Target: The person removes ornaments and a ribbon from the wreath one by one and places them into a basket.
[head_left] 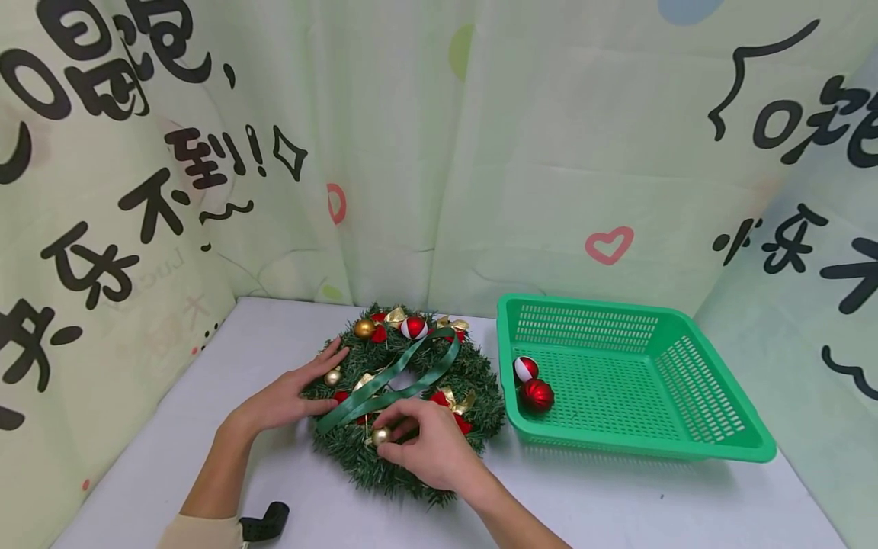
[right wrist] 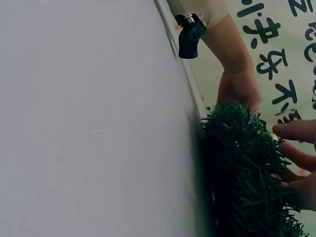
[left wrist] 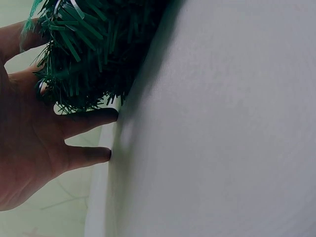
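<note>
A green wreath [head_left: 411,476] lies on the white table, with red and gold bows, a few balls and a looped green ribbon [head_left: 398,379] across its middle. My left hand [head_left: 291,396] rests on the wreath's left side with its fingers spread. In the left wrist view, straight fingers [left wrist: 89,122] of that hand reach past the wreath's edge toward the tabletop. At the front of the wreath my right hand [head_left: 432,446] pinches a small gold ball [head_left: 381,435] between thumb and fingers. In the right wrist view, the wreath [right wrist: 242,163] partly hides the right hand's fingertips.
Right of the wreath stands a green plastic basket [head_left: 638,450], close to its edge. Inside the basket's left end lie a red-and-white ball [head_left: 526,369] and a red ball [head_left: 537,396]. A printed curtain [head_left: 549,152] encloses the table [head_left: 590,503] at the back and sides.
</note>
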`<state>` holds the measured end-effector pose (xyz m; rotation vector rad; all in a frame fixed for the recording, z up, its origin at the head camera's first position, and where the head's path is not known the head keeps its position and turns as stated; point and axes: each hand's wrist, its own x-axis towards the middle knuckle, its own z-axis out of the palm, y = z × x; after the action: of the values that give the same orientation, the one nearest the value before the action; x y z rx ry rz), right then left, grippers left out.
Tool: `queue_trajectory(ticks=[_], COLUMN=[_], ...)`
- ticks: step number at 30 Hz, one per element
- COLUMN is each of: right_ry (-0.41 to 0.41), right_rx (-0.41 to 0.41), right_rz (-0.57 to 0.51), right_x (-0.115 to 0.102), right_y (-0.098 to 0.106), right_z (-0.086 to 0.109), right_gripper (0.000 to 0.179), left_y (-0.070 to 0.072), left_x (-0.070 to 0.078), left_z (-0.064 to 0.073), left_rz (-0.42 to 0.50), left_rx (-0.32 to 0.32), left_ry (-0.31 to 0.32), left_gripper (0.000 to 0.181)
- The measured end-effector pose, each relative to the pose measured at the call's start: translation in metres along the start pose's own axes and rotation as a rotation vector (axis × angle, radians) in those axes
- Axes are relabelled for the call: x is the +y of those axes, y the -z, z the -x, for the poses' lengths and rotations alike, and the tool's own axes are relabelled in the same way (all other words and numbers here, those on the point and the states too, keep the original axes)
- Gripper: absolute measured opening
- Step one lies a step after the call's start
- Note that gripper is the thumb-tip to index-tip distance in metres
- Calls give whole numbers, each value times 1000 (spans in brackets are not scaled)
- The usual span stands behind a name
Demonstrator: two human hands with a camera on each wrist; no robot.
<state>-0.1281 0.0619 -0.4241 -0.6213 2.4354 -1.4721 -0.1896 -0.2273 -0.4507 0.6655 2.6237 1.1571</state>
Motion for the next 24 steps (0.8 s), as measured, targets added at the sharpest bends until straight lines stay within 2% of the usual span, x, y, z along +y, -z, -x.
queue_trajectory(ticks=[6,16,24], right_ry=[-3,-18,-8], right_rx=[17,23,20], right_rz=[5,-33,-74], right_x=[-1,-1,-1], right_y=[1,1,4], right_z=[0,0,0], right_gripper=[17,23,24], left_y=[1,-1,0], left_x=[0,-3,-2], left_z=[2,0,0], left_rz=[-15,-6,-3], left_rx=[0,0,2], left_ry=[-14,-7,-25], left_gripper=[81,82,81])
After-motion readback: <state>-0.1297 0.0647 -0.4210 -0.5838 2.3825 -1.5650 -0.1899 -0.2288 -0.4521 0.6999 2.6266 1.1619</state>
